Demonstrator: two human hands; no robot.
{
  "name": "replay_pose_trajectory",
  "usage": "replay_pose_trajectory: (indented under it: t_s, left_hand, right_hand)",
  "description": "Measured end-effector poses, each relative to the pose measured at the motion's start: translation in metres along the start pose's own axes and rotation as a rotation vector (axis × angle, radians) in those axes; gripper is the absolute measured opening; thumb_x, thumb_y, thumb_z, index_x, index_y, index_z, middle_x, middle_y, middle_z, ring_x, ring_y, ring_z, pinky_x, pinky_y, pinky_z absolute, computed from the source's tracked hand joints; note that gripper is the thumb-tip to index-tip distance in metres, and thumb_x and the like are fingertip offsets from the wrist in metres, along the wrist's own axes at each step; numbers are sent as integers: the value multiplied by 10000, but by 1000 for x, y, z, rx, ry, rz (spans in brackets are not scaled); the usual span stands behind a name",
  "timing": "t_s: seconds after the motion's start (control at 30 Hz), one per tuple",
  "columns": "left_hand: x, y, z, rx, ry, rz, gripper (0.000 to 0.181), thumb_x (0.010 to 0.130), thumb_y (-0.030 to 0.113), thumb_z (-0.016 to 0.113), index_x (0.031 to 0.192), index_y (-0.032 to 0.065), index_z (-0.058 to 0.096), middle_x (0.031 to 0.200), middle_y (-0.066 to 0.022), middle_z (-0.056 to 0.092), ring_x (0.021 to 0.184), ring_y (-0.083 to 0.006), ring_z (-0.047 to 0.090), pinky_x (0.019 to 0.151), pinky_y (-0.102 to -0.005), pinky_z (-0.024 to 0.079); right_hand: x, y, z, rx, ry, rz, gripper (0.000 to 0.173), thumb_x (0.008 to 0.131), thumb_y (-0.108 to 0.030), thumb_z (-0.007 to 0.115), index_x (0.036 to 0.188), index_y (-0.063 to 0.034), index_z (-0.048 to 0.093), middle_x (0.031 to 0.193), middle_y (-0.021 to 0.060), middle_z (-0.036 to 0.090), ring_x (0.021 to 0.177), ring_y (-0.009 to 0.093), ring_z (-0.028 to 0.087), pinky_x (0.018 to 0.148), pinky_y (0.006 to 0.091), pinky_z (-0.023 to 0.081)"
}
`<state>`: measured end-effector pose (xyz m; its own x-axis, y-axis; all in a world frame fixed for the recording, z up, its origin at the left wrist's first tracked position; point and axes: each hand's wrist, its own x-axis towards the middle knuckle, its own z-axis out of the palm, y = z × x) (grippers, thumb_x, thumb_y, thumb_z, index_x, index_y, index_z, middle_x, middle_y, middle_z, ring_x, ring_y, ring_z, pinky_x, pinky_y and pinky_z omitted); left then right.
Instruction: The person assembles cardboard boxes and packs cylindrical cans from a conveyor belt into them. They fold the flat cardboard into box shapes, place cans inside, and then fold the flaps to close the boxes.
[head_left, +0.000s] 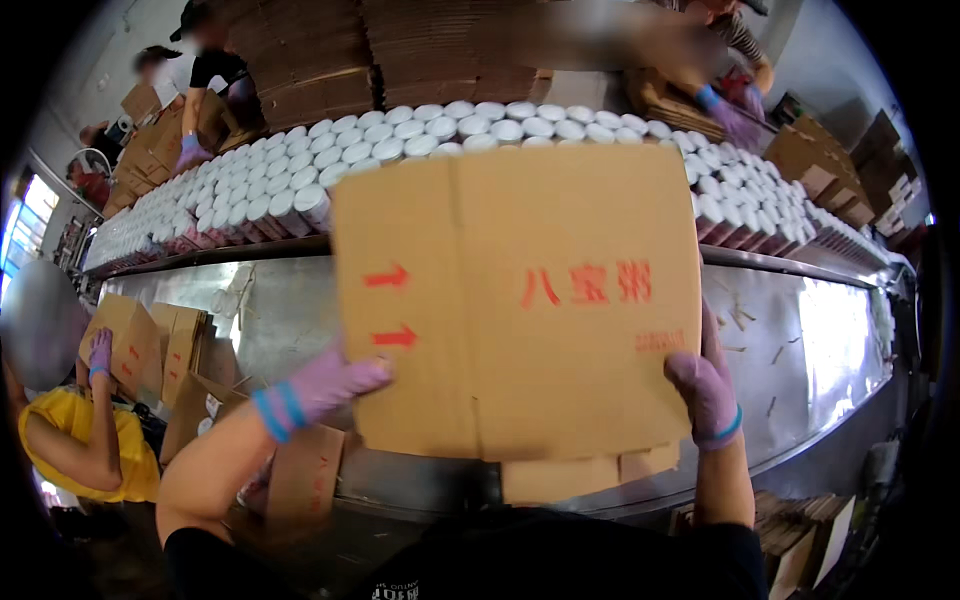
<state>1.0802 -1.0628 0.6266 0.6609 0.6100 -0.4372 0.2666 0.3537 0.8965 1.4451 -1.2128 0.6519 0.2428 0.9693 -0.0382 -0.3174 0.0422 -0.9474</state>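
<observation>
A folded-flat cardboard carton with red arrows and printed writing is held up in front of me, above the metal worktable. My left hand, in a pink glove with blue bands at the wrist, grips its left edge, thumb on the front face. The right edge is in my right hand, gloved the same way, with the thumb on the face and the fingers hidden behind. Beyond the carton stand rows of cans with white lids, which it partly covers. Below its lower edge, more cardboard shows.
Scraps lie on the metal worktable. At the left, a co-worker in yellow handles cartons; an open carton stands near my left arm. Other co-workers handle cardboard across the cans. Stacked flat cardboard rises behind; more lies low right.
</observation>
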Motion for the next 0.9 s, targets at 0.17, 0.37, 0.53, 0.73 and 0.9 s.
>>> replay_pose_trajectory:
  t_s: [0.17,0.37,0.53,0.73,0.9]
  left_hand:
    - [48,-112,135,-397,-198,-195,693,853,198,711,1430,90,343,1335,-92,523,1209,-206,519,1026,-385,434]
    - [60,-170,265,-334,19,-136,912,803,197,758,1486,75,167,1393,-130,432,1282,-231,434,1058,-385,381]
    - [74,-166,335,-128,198,52,1099,727,413,800,1501,31,120,1425,-206,328,1335,-295,338,1110,-396,286]
    - [66,-154,375,-337,255,8,1074,758,356,794,1504,7,104,1391,-198,412,1260,-263,449,1042,-364,382]
    - [84,-155,415,83,383,102,1028,772,429,744,1506,48,133,1443,-202,375,1315,-301,399,1082,-405,328]
  right_hand:
    - [-98,75,-147,-293,93,439,807,803,-133,702,1453,2,243,1365,152,454,1244,250,458,1033,367,390]
    - [-126,98,-246,39,102,413,765,822,-124,700,1436,-38,253,1303,141,490,1181,246,508,984,376,444]
    - [-129,93,-337,-76,-86,334,772,800,-177,719,1405,-46,259,1295,147,493,1190,273,502,994,421,447]
    - [-138,38,-350,-273,-156,607,640,918,-341,602,1426,-34,363,1376,125,457,1201,218,466,1030,366,389]
    - [-151,15,-369,-329,-208,570,665,914,-341,607,1433,-18,345,1389,136,447,1211,231,463,1036,366,385]
